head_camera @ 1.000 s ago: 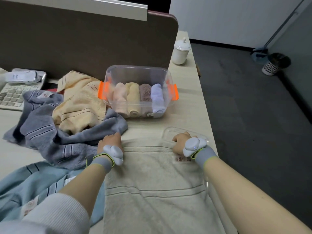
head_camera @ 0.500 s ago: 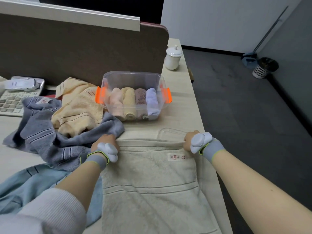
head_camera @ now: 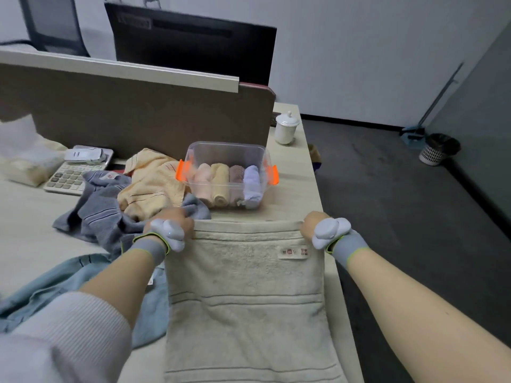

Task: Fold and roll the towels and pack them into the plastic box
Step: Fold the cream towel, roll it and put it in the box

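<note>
A beige towel point(head_camera: 243, 294) hangs stretched in front of me, lifted off the desk by its far edge. My left hand point(head_camera: 177, 219) grips its far left corner and my right hand point(head_camera: 313, 225) grips its far right corner near the sewn label. Behind it stands the clear plastic box point(head_camera: 221, 150) with orange latches; several rolled towels lie side by side inside it. A yellow towel point(head_camera: 152, 183), a grey striped towel point(head_camera: 96, 214) and a light blue towel point(head_camera: 69, 283) lie loose on the left.
A calculator point(head_camera: 69, 175) with a small device on it lies at the far left. A white lidded cup point(head_camera: 287, 128) stands at the desk's back right corner. A brown partition point(head_camera: 138, 117) backs the desk; its right edge drops to dark floor.
Both hands have lifted the beige towel's far edge up off the desk and pulled it taut. The clear lid that showed beyond the edge is now hidden.
</note>
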The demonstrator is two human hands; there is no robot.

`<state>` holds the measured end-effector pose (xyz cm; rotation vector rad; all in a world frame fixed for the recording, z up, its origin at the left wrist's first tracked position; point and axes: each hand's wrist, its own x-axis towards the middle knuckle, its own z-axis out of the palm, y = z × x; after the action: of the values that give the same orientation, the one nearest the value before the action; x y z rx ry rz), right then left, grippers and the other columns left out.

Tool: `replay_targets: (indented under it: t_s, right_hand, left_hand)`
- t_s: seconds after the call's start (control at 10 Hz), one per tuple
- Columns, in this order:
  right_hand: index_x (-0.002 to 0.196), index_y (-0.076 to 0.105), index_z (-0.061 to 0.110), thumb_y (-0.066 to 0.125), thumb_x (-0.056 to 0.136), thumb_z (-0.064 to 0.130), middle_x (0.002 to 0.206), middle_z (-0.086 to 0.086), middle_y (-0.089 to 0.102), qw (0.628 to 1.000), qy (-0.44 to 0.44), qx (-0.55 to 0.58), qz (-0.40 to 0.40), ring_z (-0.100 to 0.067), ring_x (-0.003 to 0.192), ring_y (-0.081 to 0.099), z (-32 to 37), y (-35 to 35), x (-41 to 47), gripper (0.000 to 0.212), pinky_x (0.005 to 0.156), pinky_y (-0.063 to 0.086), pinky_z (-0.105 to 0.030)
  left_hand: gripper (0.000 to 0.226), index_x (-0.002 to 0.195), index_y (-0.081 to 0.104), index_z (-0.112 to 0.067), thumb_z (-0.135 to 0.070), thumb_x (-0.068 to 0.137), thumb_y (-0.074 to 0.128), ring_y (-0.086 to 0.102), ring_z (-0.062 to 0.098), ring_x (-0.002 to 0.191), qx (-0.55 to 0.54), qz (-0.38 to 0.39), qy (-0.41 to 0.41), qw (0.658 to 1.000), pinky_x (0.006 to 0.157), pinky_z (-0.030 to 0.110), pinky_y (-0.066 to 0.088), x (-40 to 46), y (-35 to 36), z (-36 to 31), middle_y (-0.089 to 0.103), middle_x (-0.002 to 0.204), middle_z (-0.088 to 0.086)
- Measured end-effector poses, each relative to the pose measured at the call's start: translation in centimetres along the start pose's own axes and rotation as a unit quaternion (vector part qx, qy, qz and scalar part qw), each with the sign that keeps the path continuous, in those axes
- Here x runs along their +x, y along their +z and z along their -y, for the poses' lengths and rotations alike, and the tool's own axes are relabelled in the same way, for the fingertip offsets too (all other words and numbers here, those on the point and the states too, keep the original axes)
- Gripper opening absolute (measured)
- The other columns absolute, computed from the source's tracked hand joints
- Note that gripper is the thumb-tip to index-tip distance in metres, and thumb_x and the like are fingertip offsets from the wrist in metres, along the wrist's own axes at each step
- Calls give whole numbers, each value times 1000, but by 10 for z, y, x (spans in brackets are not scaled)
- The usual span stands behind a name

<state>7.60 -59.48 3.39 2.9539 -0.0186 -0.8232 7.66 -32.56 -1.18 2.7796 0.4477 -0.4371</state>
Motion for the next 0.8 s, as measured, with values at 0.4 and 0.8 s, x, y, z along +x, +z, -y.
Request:
replay_targets:
  t_s: [0.4,0.8]
  right_hand:
    - [112,61,0,41,89,2,116,-19,60,917,-17,242,-317,-32,91,53,-41,-123,-148,31,74,39,-27]
    - [75,56,9,41,92,7,82,-7,51,973,-47,156,-161,-22,75,47,-54,18,-159,23,59,36,-23]
  left_hand:
    - [28,104,68,-8,-15,90,44,57,35,101,-140,-264,43,953,89,36,47,-161,-168,-29,65,111,16]
    - [37,120,63,-21,-28,89,45,50,28,123,82,-41,15,996,107,35,38,-220,-41,14,55,132,7]
